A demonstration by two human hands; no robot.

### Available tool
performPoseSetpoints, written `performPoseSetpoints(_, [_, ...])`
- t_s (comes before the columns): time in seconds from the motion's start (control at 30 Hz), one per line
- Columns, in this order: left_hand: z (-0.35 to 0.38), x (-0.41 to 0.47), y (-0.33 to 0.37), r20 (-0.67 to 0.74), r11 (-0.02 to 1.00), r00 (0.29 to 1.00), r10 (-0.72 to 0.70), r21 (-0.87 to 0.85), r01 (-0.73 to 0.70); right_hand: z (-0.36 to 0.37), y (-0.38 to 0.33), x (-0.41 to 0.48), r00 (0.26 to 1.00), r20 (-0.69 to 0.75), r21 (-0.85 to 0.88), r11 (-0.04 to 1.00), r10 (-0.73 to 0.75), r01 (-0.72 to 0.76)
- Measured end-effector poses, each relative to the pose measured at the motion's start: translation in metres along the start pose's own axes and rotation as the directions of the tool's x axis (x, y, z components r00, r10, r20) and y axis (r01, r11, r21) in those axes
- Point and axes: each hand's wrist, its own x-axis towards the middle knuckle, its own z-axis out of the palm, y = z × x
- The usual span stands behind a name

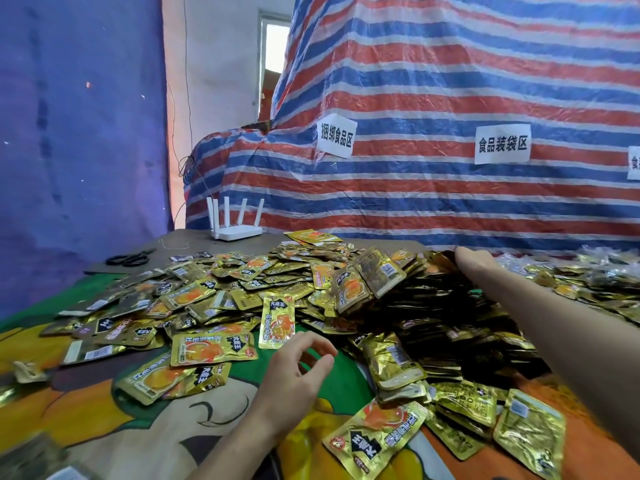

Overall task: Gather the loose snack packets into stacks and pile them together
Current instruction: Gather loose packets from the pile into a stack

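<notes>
Gold snack packets [277, 282] lay heaped on the printed cloth [86, 403]. The left hand [298, 372] hovered empty, loosely curled. The right hand [472, 263] lay at the heap's far edge with its fingers hidden, so its grip could not be told. Raking inward with flat palms probably served best.

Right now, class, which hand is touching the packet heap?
The right hand, stretched to the far side of the snack packet heap; the left hand hovers, loosely curled, holding nothing.
</notes>
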Motion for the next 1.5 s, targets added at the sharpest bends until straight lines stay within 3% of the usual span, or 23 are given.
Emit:
performPoseSetpoints(0.4, [-0.002, 0.000, -0.004, -0.006, 0.999, 1.000, 0.013, 0.045, -0.013, -0.008, -0.002, -0.002, 0.997, 0.079, 0.005, 1.000, -0.026, 0.026])
performPoseSetpoints(0.53, [-0.003, 0.000, -0.005, -0.030, 0.999, 0.999, 0.018, 0.045, -0.016, -0.004, -0.013, -0.015, 0.988, -0.063, -0.149, 0.981, -0.138, 0.128])
performPoseSetpoints(0.67, [-0.005, 0.004, -0.005, -0.106, 0.997, 0.993, 0.055, 0.052, -0.049, 0.012, -0.027, -0.048, 0.855, -0.201, -0.257, 0.868, -0.477, 0.424])
performPoseSetpoints(0.77, [-0.011, 0.010, -0.007, -0.200, 0.990, 0.979, 0.049, 0.139, -0.021, 0.031, -0.043, -0.086, 0.741, -0.078, -0.181, 0.740, -0.667, 0.648])
performPoseSetpoints(0.87, [-0.021, 0.021, -0.007, -0.253, 0.944, 0.967, -0.019, 0.315, 0.101, 0.056, -0.060, -0.128, 0.639, 0.023, -0.121, 0.632, -0.769, 0.765])
performPoseSetpoints(1.0, [-0.060, 0.047, -0.003, -0.108, 0.721, 0.966, -0.236, 0.647, 0.248, 0.108, -0.073, -0.177, 0.511, 0.208, -0.034, 0.516, -0.834, 0.856])
performPoseSetpoints(1.07, [-0.086, 0.055, -0.003, -0.030, 0.575, 0.933, -0.360, 0.780, 0.247, 0.142, -0.074, -0.193, 0.536, 0.374, -0.056, 0.559, -0.757, 0.827])
performPoseSetpoints(1.17, [-0.120, 0.063, -0.009, 0.028, 0.382, 0.839, -0.543, 0.899, 0.217, 0.190, -0.075, -0.205, 0.654, 0.503, -0.116, 0.705, -0.565, 0.699])
performPoseSetpoints(1.3, [-0.137, 0.067, -0.026, 0.042, 0.369, 0.710, -0.703, 0.875, 0.313, 0.232, -0.077, -0.198, 0.841, 0.432, -0.229, 0.862, -0.326, 0.452])
performPoseSetpoints(1.43, [-0.126, 0.066, -0.041, -0.042, 0.282, 0.747, -0.663, 0.911, 0.301, 0.253, -0.074, -0.189, 0.904, 0.374, -0.225, 0.925, -0.208, 0.307])
performPoseSetpoints(1.5, [-0.128, 0.069, -0.037, -0.007, 0.280, 0.748, -0.664, 0.925, 0.257, 0.260, -0.073, -0.188, 0.904, 0.374, -0.172, 0.942, -0.206, 0.286])
